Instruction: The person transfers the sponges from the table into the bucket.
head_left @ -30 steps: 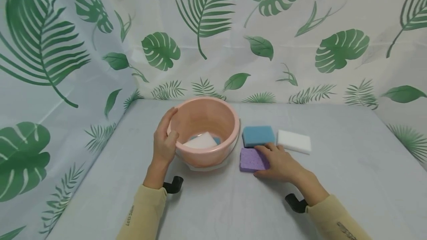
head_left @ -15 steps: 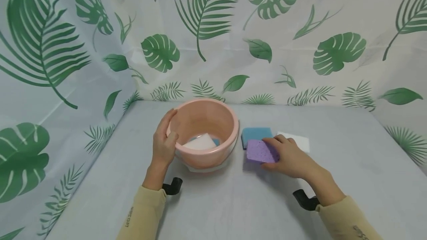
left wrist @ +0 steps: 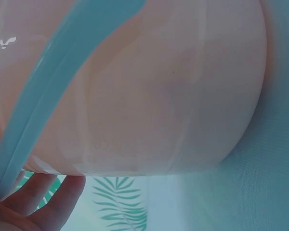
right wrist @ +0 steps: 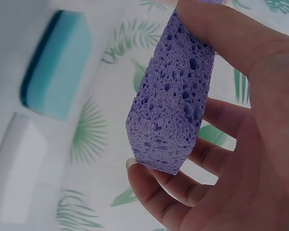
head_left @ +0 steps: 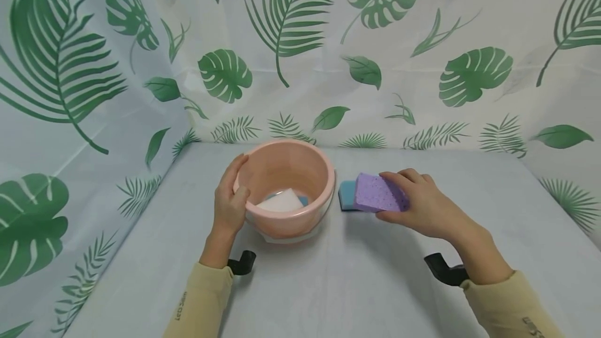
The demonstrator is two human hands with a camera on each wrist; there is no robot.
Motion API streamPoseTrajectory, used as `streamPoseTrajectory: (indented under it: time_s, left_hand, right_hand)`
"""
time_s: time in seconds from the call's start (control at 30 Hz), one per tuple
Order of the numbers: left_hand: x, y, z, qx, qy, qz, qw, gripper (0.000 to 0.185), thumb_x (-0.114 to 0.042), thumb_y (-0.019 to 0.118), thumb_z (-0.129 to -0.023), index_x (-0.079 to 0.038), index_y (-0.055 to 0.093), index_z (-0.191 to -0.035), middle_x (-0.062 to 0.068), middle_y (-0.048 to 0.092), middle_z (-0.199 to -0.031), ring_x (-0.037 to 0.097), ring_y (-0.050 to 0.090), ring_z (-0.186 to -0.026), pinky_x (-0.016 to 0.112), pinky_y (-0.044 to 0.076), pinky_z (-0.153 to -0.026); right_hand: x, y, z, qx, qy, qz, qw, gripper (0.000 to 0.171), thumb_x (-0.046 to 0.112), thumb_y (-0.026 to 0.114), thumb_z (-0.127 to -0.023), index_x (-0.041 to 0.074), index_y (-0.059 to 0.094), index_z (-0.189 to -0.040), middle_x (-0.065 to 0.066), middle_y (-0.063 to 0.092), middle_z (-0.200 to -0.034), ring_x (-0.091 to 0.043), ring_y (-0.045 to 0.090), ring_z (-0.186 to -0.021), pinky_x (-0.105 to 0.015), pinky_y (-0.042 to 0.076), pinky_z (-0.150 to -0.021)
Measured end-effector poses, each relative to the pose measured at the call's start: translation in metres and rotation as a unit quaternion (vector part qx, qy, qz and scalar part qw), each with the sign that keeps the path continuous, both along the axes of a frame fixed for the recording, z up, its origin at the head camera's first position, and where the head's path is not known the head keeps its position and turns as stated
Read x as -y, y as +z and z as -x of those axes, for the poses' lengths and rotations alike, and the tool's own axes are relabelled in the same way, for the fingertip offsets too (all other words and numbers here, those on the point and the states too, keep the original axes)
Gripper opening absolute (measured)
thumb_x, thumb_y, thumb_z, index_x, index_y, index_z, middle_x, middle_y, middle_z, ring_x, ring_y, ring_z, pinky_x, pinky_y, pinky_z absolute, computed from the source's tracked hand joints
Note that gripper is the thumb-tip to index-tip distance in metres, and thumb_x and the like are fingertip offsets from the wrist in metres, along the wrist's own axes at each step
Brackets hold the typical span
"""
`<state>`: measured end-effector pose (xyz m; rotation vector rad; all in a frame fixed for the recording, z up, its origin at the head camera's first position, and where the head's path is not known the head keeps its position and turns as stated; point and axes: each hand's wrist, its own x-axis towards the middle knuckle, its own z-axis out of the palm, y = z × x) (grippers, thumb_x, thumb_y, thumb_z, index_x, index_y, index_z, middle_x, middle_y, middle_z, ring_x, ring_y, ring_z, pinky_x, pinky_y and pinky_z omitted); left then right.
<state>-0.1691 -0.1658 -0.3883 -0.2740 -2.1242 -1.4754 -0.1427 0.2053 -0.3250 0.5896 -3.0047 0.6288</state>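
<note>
— Sponge, the purple one: where is it?
— Lifted off the counter, at three o'clock from the pink bowl. The right hand has it in its grip, thumb and fingers pinching the flat faces.
— And the left hand?
— Its grip is curled over the bowl's rim at nine o'clock. A white sponge lies inside; a blue sponge sits on the counter, partly hidden by the purple one.

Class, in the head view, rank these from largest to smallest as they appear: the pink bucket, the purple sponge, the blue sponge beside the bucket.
1. Pink bucket, clearly largest.
2. Purple sponge, lifted nearer the camera.
3. Blue sponge, mostly hidden behind the purple one, so its true size is unsure.
</note>
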Motion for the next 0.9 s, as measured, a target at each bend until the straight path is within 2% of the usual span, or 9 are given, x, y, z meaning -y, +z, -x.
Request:
streamPoseTrajectory:
  time_s: [0.47, 0.9]
  left_hand:
    - [0.001, 0.000, 0.001, -0.001, -0.008, -0.005, 1.0000, 0.066, -0.001, 0.040, -0.079, -0.001, 0.054, -0.143, 0.011, 0.049, -0.150, 0.022, 0.039, -0.142, 0.046, 0.027, -0.116]
    - [0.001, 0.000, 0.001, 0.003, -0.004, 0.000, 1.0000, 0.066, -0.002, 0.040, -0.079, -0.001, 0.054, -0.143, 0.013, 0.048, -0.151, 0.024, 0.038, -0.143, 0.048, 0.027, -0.116]
  right_hand:
    - [0.008, 0.022, 0.003, -0.022, 0.008, 0.022, 0.999, 0.080, 0.038, 0.083, -0.082, 0.006, 0.048, -0.147, -0.022, 0.046, -0.138, -0.045, 0.040, -0.119, -0.059, 0.047, -0.087]
    - [0.021, 0.040, 0.010, -0.068, 0.025, 0.041, 0.997, 0.081, 0.035, 0.084, -0.081, 0.007, 0.049, -0.148, -0.021, 0.048, -0.134, -0.043, 0.042, -0.118, -0.058, 0.048, -0.086]
